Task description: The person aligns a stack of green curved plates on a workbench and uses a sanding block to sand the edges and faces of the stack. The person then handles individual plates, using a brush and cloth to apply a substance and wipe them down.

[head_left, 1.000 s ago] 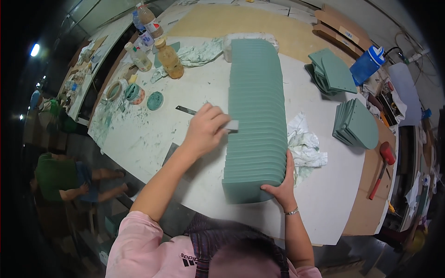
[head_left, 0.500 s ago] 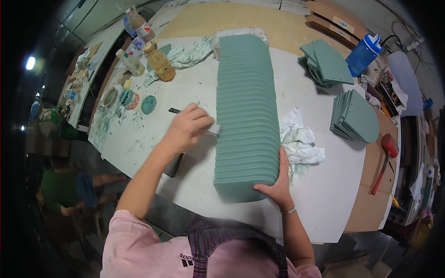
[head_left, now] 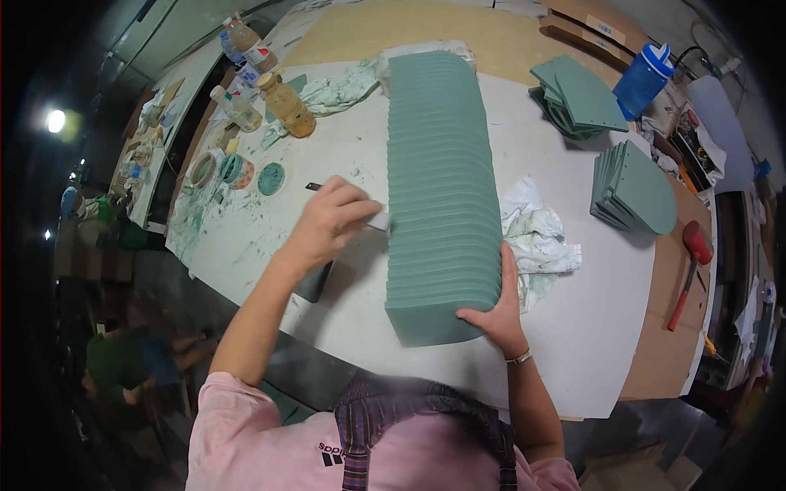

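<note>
A long row of green boards (head_left: 442, 180) stands on edge, packed together, on the white table (head_left: 573, 327). My right hand (head_left: 494, 311) presses against the near end of the row, fingers spread on its rounded top corner. My left hand (head_left: 327, 225) holds a flat scraper blade (head_left: 378, 219) against the left side of the row, about halfway along. A dark strip (head_left: 314, 186) shows just beyond that hand on the table.
A crumpled stained rag (head_left: 536, 237) lies right of the row. Two piles of green boards (head_left: 634, 188) (head_left: 577, 94), a blue jug (head_left: 643, 82) and a red mallet (head_left: 692, 266) sit at the right. Bottles (head_left: 286, 106) and paint tins (head_left: 233, 170) stand at the far left.
My left hand with the blade has slid a little along the row's left side. My right hand stays at the near end.
</note>
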Demonstrator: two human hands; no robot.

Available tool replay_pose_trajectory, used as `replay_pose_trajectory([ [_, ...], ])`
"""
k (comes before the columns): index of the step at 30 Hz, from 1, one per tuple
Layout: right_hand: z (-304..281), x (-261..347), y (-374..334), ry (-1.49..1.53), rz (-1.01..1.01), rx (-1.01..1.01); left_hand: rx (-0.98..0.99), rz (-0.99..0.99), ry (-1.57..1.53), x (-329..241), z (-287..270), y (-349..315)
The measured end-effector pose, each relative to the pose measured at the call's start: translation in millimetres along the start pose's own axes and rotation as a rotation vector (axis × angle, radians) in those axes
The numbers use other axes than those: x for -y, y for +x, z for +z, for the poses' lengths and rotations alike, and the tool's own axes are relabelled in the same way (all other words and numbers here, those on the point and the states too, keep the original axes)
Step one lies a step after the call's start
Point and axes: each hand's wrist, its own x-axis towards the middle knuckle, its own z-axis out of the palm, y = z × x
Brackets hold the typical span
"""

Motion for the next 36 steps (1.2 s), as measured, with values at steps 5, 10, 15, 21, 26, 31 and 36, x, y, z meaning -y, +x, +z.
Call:
replay_pose_trajectory([
  [5,-0.8,-2.3,-1.0,0.013,0.007,-0.003,0.052,0.081,-0.060,-14.4,12.7,-5.9],
  [10,-0.5,-1.1,-2.4,0.038,0.033,-0.001,0.000,-0.025,-0.024,-9.9,4.9,-18.3],
  [15,3.3,-4.2,-2.4,0.026,0.000,0.006,0.017,0.143,-0.099,-35.6,33.6,13.4],
  [21,-4.7,-2.1,-2.7,-0.021,-0.027,-0.040,0.070,0.082,-0.059,-26.4,24.1,8.5],
  [26,4.9,-3.9,0.3,-0.005,-0.047,-0.030,0.036,0.196,-0.147,-49.6,60.5,55.8],
  [31,-3.8,-5.7,-3.2,-0.014,-0.046,-0.025,0.241,0.173,-0.126,-22.5,24.2,29.2],
  [36,0.9,-0.7,-1.8,-0.012,-0.040,-0.023,0.281,-0.053,-0.025,-13.0,-12.6,-2.9],
])
